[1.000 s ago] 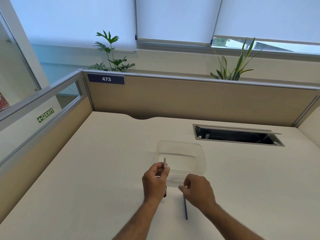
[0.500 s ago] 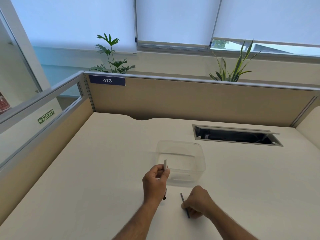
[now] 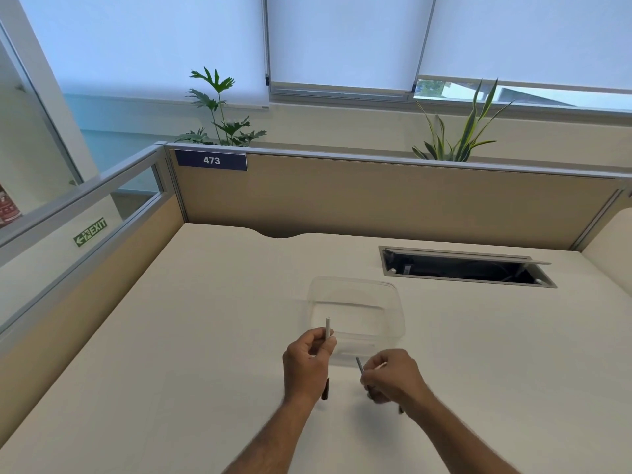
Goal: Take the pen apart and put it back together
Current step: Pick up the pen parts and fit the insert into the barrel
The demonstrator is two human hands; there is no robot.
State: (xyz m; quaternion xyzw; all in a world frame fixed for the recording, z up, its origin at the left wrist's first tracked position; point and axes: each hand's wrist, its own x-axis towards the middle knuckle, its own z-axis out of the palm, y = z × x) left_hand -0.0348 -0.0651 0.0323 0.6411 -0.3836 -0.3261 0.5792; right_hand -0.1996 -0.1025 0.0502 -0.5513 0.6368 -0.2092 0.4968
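pen barrel (image 3: 328, 328) upright, tip up

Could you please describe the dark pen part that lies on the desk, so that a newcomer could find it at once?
On the cream desk, look just in front of the clear plastic container. A short dark pen part lies there beside the left hand. Unlike the white and grey pieces, no hand holds it.

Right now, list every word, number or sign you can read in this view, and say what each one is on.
"473": white digits on the dark blue nameplate, fixed to the top left of the back partition.
"EXIT": green sign with a left arrow and running figure, seen through the side glass.
Red poster at the far left edge: print too small and blurred to read.
Pen parts in the hands: no readable marking.
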